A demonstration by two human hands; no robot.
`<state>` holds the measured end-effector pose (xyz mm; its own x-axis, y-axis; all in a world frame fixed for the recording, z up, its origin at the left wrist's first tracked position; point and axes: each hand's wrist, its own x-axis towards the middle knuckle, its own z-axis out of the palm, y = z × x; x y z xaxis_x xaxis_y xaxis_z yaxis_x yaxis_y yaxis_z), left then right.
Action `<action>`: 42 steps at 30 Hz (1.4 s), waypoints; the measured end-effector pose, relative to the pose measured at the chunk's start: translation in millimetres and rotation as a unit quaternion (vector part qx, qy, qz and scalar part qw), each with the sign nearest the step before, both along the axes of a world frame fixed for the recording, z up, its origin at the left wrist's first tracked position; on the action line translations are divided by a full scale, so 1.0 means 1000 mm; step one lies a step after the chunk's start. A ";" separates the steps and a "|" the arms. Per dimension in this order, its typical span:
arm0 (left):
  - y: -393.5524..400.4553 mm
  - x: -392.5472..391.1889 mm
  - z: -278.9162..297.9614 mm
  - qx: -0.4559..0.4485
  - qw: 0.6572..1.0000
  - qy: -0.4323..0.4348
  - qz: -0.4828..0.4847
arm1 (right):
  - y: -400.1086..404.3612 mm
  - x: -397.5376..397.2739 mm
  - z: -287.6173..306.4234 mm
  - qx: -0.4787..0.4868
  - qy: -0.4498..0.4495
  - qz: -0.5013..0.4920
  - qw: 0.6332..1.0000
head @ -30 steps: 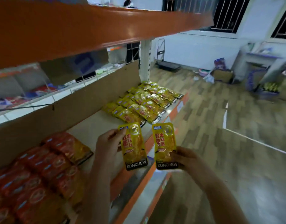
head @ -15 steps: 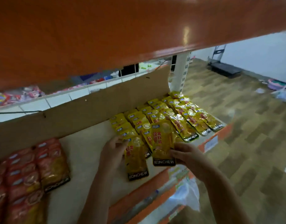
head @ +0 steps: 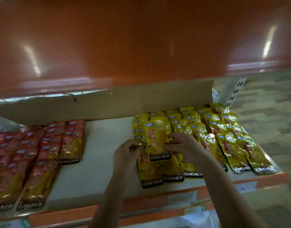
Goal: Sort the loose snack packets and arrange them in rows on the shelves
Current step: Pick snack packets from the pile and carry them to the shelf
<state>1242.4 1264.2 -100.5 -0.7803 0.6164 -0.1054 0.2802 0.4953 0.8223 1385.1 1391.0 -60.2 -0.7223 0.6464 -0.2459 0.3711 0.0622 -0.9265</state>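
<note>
Yellow KONCHEW snack packets (head: pixel 223 139) lie in overlapping rows on the right part of the white shelf (head: pixel 100 162). My right hand (head: pixel 184 145) grips one yellow packet (head: pixel 157 140) by its right edge, holding it over the left end of those rows. My left hand (head: pixel 127 153) pinches the top of a second yellow packet (head: pixel 148 170), which lies flat at the front left of the group. Red packets (head: pixel 43 153) of the same brand fill the left part of the shelf in rows.
An orange shelf (head: pixel 141 38) hangs low overhead and fills the upper view. A cardboard sheet (head: pixel 121 102) stands along the back of the shelf. A white slotted upright (head: pixel 236 91) is at the right end, with wooden floor (head: pixel 272 104) beyond. Bare shelf separates red and yellow packets.
Both hands moved forward from in front of the shelf onto the yellow rows. The left packet has come down flat on the shelf. My head dropped under the orange shelf.
</note>
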 end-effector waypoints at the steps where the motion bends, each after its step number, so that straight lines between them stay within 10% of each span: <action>1: 0.001 0.000 -0.001 -0.002 1.000 0.008 0.001 | 0.003 -0.004 0.001 0.006 0.002 -0.003 1.000; 30: -0.061 -0.123 0.004 -0.056 0.978 0.178 -0.095 | 0.001 -0.189 0.005 0.081 -0.256 0.023 0.963; 42: -0.056 -0.120 0.005 -0.063 0.968 0.190 -0.150 | -0.006 -0.187 0.019 0.206 -0.398 0.051 0.893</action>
